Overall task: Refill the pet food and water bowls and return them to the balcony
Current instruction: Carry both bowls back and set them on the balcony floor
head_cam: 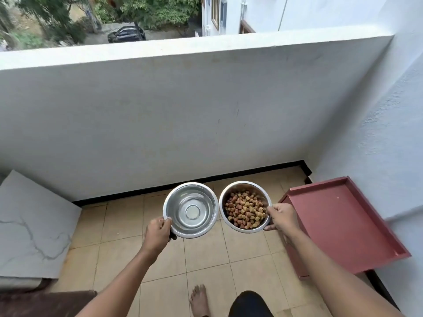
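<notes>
Hands each pinch a rim, thumb over the edge: left hand [158,232] on the water bowl [191,210], right hand [282,217] on the food bowl [242,187] full of kibble [246,209]; both bowls hang side by side above the balcony floor [206,252]; stiff, slick steel, probably light; whether water is inside I cannot tell; keep level, grip the rims.

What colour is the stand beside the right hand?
The stand is dull brick red, seen in the head view.
</notes>
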Motion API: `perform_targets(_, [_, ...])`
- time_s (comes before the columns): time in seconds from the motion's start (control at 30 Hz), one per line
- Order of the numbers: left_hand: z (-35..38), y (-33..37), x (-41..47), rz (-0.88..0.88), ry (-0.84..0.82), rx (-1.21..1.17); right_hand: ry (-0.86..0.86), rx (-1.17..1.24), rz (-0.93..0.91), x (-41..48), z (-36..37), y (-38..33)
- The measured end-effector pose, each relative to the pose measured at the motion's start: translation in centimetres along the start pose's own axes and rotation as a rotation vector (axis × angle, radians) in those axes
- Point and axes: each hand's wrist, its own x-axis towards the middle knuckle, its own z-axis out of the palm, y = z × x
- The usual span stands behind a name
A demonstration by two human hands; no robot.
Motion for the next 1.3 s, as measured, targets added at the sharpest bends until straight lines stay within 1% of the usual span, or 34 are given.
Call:
perform_targets(0.13, [1.1, 0.4, 3.8, -0.029, -0.067, 0.018, 0.002, -0.012, 0.031, 2.1, 1.1, -0.6])
perform_targets(0.3, [3.5, -0.1, 8.5, -0.085, -0.095, 0.049, -0.02, -0.063, 0.052, 6.0, 2.4, 0.1])
perform_targets(0.43, [6.2, -1.4, 12.0, -0.097, -0.106, 0.077, -0.009, -0.063, 0.069, 10.3, 4.1, 2.5])
perform_targets(0.5, [8.0, -3.1, 14.4, -0.098, -0.118, 0.085, -0.009, -0.052, 0.077, 13.2, 5.4, 4.8])
perform_targets(0.67, [13.1, -9.9, 20.9, -0.093, -0.136, 0.113, 0.0, -0.013, 0.113, 21.7, 9.7, 12.9])
perform_targets(0.9, [21.0, -24.5, 30.0, -0.115, -0.171, 0.13, 0.021, 0.047, 0.154, 32.4, 17.3, 26.0])
perform_targets(1.07, [25.3, -34.0, 35.2, -0.158, -0.198, 0.164, 0.019, 0.068, 0.207, 38.4, 22.6, 34.0])
perform_targets(1.2, [28.0, -39.6, 38.9, -0.194, -0.196, 0.178, 0.016, 0.098, 0.233, 42.1, 26.0, 39.1])
perform_targets(1.3, [29.6, -42.7, 41.6, -0.205, -0.18, 0.177, 0.017, 0.077, 0.23, 44.3, 27.8, 41.6])
